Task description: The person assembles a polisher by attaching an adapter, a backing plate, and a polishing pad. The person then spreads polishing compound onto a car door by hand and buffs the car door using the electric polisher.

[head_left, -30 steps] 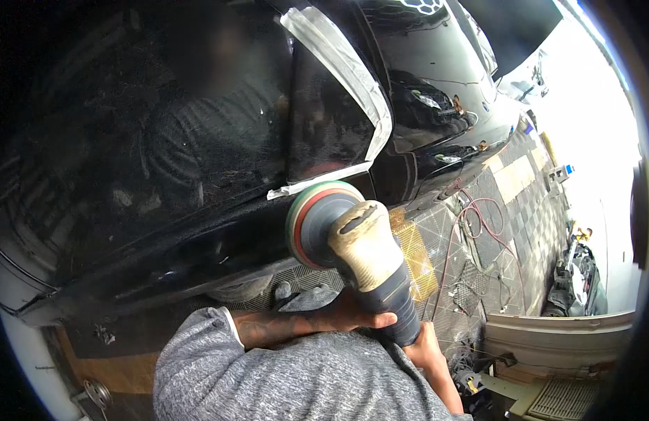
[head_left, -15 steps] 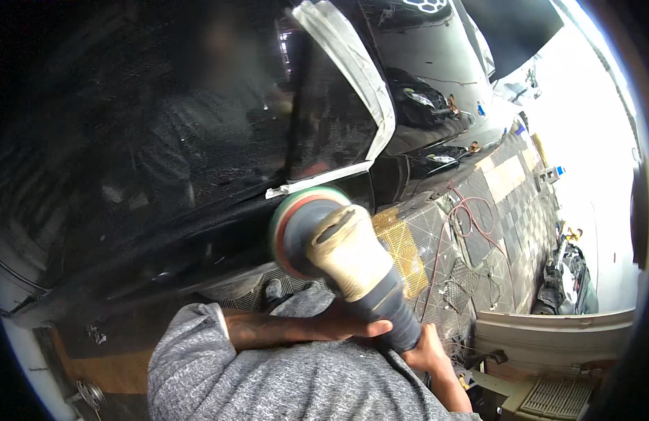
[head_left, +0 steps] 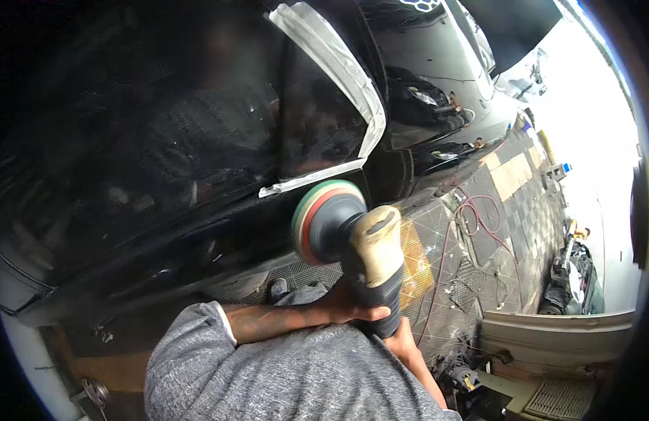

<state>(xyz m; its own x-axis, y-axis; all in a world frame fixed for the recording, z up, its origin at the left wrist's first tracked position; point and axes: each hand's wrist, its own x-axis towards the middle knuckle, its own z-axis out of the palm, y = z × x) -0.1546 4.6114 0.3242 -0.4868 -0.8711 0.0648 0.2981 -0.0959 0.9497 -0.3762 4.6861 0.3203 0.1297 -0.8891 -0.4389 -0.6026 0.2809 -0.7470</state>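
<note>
The polisher (head_left: 377, 256) was just below the masking tape (head_left: 347, 70), its long axis slanting from the pad (head_left: 307, 224) to the left hand (head_left: 356, 305) — curled round its body, nearer the tape — and the right hand (head_left: 401, 338), clasped farther off.

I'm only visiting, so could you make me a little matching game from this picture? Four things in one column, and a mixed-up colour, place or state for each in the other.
Things
1. Polisher
2. Tape
3. Shirt
4. Car

Descriptions
A. Speckled grey cloth
B. Glossy black, with reflections
C. Held by the left hand and the right hand
D. Whitish strips stuck along a dark panel

Right pairs: 1-C, 2-D, 3-A, 4-B
</note>
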